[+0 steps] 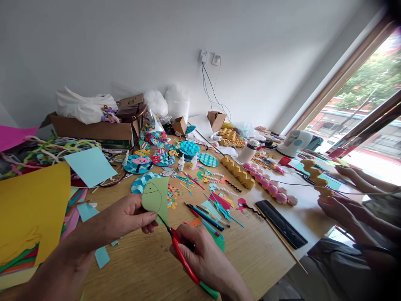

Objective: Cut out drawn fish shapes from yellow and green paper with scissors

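Pinched in my left hand point(139, 215) is a piece of light green paper point(161, 194) with a fish outline and an eye drawn on it. My right hand point(199, 251) grips the handles of red scissors point(184, 259). The dark blades point up and left and meet the lower edge of the green paper, close to my left thumb. Below and beside my right hand lie an orange scrap and darker green paper point(219, 240), partly hidden. Pens point(208, 217) rest just beyond it.
Yellow paper point(34, 209) and blue sheets point(90, 166) lie left. Decorated blue discs point(138, 163), glue bottles point(181, 163) and paper strips fill the middle. A black phone point(282, 223) and stick point(288, 246) lie right. Another person's hands point(338, 209) hold yellow egg-carton pieces.
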Demonstrator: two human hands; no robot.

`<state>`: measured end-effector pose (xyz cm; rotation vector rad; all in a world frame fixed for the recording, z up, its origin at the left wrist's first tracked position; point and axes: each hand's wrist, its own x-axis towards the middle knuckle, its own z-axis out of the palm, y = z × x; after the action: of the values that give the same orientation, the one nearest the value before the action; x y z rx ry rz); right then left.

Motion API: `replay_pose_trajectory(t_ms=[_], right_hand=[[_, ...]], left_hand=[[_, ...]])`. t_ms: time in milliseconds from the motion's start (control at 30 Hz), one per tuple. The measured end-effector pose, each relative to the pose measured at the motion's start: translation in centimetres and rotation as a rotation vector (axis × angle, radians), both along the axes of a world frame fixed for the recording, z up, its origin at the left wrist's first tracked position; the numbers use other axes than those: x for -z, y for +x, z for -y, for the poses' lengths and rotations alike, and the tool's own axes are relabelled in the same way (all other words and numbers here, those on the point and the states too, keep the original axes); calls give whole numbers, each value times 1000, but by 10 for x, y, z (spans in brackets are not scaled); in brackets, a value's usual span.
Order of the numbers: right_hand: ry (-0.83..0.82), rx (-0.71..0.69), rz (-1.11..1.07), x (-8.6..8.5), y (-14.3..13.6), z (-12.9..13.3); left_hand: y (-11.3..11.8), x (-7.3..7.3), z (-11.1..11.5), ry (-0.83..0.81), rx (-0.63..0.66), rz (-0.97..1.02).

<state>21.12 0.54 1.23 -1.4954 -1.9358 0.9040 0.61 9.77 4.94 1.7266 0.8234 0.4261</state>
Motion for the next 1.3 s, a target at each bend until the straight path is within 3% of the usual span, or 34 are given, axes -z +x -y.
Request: replay_pose_trajectory(t_ms=[267,600,1000,1300], right_hand=[[3,2,-10,3,1,1],[7,-4,-30,-2,-1,1],[12,-9,-23,5,2,0],[10,-9,-66,5,1,-3]], left_hand=[[-5,0,-2,-16,-24,104],[-5,9,-4,-33,-39,125],[-2,10,-3,-56,-14,150],[-2,11,-4,75,-97,125]])
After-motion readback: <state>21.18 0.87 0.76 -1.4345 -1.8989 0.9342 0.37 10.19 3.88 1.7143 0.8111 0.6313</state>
